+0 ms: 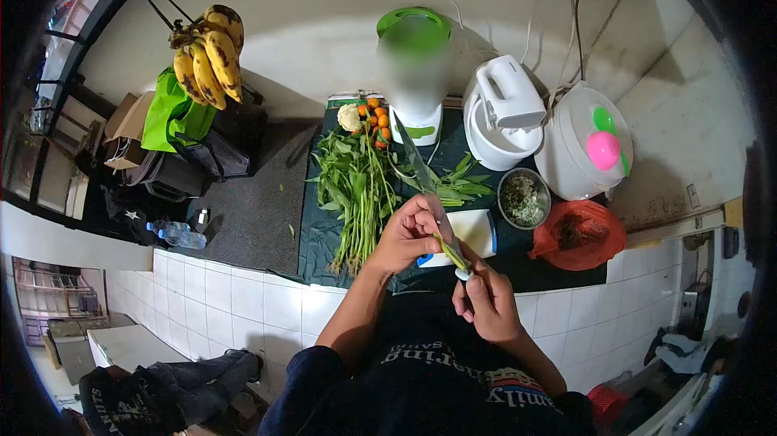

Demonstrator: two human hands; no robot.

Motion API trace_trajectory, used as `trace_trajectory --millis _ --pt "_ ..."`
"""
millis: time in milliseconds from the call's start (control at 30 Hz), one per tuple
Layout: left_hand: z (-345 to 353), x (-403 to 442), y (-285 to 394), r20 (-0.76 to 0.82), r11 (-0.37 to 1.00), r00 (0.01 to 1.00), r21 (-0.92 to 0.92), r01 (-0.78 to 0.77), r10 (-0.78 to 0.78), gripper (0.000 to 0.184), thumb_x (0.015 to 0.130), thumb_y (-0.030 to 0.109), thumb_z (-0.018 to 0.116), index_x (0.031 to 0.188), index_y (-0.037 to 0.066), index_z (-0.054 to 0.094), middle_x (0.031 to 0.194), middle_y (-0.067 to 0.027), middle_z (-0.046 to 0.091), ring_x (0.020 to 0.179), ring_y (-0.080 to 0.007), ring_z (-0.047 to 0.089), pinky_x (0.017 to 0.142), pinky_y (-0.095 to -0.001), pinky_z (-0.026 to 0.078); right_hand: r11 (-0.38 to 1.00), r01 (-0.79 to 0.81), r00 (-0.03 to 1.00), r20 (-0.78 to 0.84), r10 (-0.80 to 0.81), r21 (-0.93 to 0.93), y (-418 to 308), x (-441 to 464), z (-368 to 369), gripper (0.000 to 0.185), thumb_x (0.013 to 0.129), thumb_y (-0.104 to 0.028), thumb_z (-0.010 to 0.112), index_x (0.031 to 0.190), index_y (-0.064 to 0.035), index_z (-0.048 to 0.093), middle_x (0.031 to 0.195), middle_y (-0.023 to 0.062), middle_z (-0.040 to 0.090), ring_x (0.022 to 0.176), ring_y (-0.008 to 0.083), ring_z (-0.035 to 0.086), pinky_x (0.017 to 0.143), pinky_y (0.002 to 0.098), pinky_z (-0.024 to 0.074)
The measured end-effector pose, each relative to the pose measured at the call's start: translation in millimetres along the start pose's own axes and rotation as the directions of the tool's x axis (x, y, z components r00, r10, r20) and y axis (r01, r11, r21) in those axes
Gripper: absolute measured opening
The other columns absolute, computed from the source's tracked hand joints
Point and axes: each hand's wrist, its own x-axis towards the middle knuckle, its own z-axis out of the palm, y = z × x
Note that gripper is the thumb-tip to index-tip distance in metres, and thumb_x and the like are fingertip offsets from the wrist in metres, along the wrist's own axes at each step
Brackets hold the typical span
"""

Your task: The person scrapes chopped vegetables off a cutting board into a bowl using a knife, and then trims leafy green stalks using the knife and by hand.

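My right hand (490, 305) is closed around the handle of a knife (419, 162), whose long blade points up and away, past my left hand. Between the fingers of my left hand (407, 235) is a green stem (450, 252), lying against the blade near the handle. Both hands are above the near edge of a white cutting board (476, 231) with blue corners. Left of the board lies a large bunch of leafy greens (356, 185) with roots toward me. More cut leafy greens (457, 187) lie just behind the board.
A metal bowl (524, 199) of chopped greens and a red plastic bag (579, 233) are at the right. Behind stand a blender (418, 124), a stand mixer (503, 116) and a white lidded container (571, 161). Bananas (209, 63) hang at left; another person (174, 391) is lower left.
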Motion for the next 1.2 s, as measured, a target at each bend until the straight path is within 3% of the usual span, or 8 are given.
trace_trajectory --millis 33,333,567,633,733,933,1000,1200 --pt "1 0 -1 0.005 1.000 1.000 -0.029 -0.006 0.006 0.060 0.073 0.018 0.091 0.115 0.008 0.048 0.083 -0.0023 0.067 0.080 -0.0138 0.063 0.073 -0.0301 0.048 1.000 -0.012 1.000 -0.004 0.012 0.029 -1 0 0 0.047 0.109 -0.026 0.041 0.152 -0.0056 0.041 0.064 -0.0003 0.055 0.053 0.0060 0.048 0.050 0.0237 0.0397" --pt "10 1 10 0.016 0.995 0.995 0.004 0.099 -0.099 0.064 0.066 0.016 0.094 0.110 0.008 0.049 0.067 0.0016 0.062 0.071 -0.0138 0.060 0.071 -0.0286 0.046 0.995 0.006 1.000 0.029 -0.003 -0.101 7 -2 -3 0.049 0.108 -0.027 0.044 0.153 -0.0077 0.040 0.063 0.0004 0.055 0.053 0.0073 0.050 0.052 0.0254 0.0416" --pt "13 -1 5 0.058 0.991 0.994 -0.097 0.095 -0.090 0.058 0.071 0.015 0.092 0.112 0.009 0.051 0.085 -0.0003 0.066 0.080 -0.0135 0.061 0.074 -0.0303 0.049 0.995 -0.011 1.000 0.022 0.014 -0.096 7 -2 -5 0.049 0.108 -0.027 0.044 0.152 -0.0077 0.041 0.063 -0.0001 0.055 0.054 0.0069 0.052 0.052 0.0248 0.0425" --pt "6 -6 -2 0.020 0.992 1.000 -0.125 -0.001 0.003 0.041 0.082 0.005 0.082 0.110 0.007 0.054 0.095 -0.0039 0.069 0.084 -0.0123 0.067 0.076 -0.0253 0.054 0.998 -0.022 1.000 0.013 0.023 -0.062 3 -2 -3 0.050 0.108 -0.028 0.042 0.153 -0.0059 0.040 0.063 0.0002 0.055 0.053 0.0068 0.049 0.051 0.0243 0.0409" --pt "1 -11 -9 -0.001 0.981 1.000 -0.195 0.006 -0.006 0.035 0.084 0.005 0.080 0.107 0.007 0.053 0.094 -0.0042 0.069 0.083 -0.0124 0.066 0.074 -0.0252 0.054 0.995 -0.052 0.999 0.012 0.051 0.089 3 -1 1 0.051 0.109 -0.028 0.039 0.153 -0.0041 0.038 0.064 0.0013 0.054 0.053 0.0070 0.045 0.051 0.0241 0.0386" --pt "-2 -12 -15 -0.005 0.968 1.000 -0.252 0.010 -0.012 0.035 0.083 0.005 0.081 0.104 0.008 0.053 0.091 -0.0040 0.068 0.082 -0.0117 0.066 0.073 -0.0248 0.053 0.998 -0.017 0.998 0.055 0.013 0.062 3 -1 1 0.050 0.109 -0.025 0.037 0.154 -0.0038 0.036 0.066 0.0027 0.053 0.053 0.0075 0.043 0.051 0.0248 0.0373" --pt "-2 -11 -14 -0.041 0.986 0.997 -0.157 0.060 -0.068 0.039 0.078 0.014 0.087 0.093 0.011 0.051 0.082 0.0010 0.062 0.075 -0.0122 0.059 0.066 -0.0271 0.046 0.998 -0.006 0.999 0.047 0.003 0.062 10 -1 1 0.050 0.108 -0.025 0.037 0.154 -0.0040 0.037 0.066 0.0028 0.053 0.053 0.0076 0.043 0.051 0.0249 0.0372" --pt "6 -8 -8 -0.023 0.987 0.997 -0.146 0.069 -0.073 0.038 0.077 0.011 0.088 0.095 0.010 0.054 0.079 0.0016 0.060 0.074 -0.0129 0.059 0.067 -0.0269 0.046 1.000 -0.010 0.999 0.034 0.010 0.002 8 1 2 0.048 0.108 -0.021 0.038 0.152 -0.0038 0.039 0.066 0.0039 0.054 0.054 0.0082 0.045 0.051 0.0257 0.0381"
